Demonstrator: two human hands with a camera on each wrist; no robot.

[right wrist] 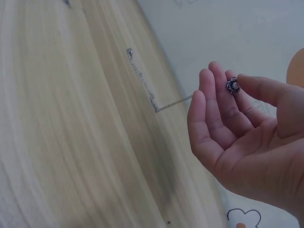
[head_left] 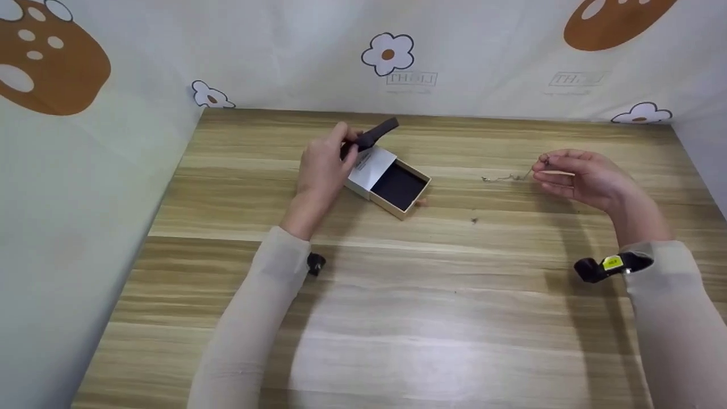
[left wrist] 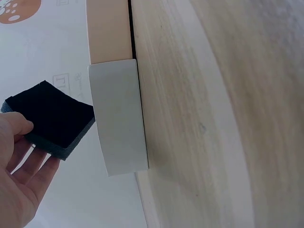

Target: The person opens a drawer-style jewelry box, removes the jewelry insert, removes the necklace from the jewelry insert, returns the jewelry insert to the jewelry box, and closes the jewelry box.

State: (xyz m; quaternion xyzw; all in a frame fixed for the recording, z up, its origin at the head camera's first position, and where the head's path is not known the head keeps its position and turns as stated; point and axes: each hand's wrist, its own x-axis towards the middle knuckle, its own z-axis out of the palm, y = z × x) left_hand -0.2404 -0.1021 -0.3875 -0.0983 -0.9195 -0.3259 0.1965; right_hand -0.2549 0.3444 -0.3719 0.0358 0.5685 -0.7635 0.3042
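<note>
My left hand (head_left: pixel 326 162) pinches a thin black foam pad (left wrist: pixel 52 114) by its edge, thumb on top and fingers below. Just beyond it stands a small drawer box with a white sleeve (left wrist: pixel 118 114), its drawer (head_left: pixel 417 204) pulled partly out and dark inside. Over at the right, my right hand (head_left: pixel 585 176) holds a silver flower-shaped piece (right wrist: pixel 233 86) between thumb and fingers. From those fingers a fine silver chain (right wrist: pixel 142 83) runs down, its far stretch lying on the table.
Another small dark piece (head_left: pixel 474 220) lies on the wooden table (head_left: pixel 397 318) between the box and the chain. A short pinkish tab (head_left: pixel 421 202) sticks out from the drawer's front. Behind the table hangs a white patterned sheet (head_left: pixel 306 57).
</note>
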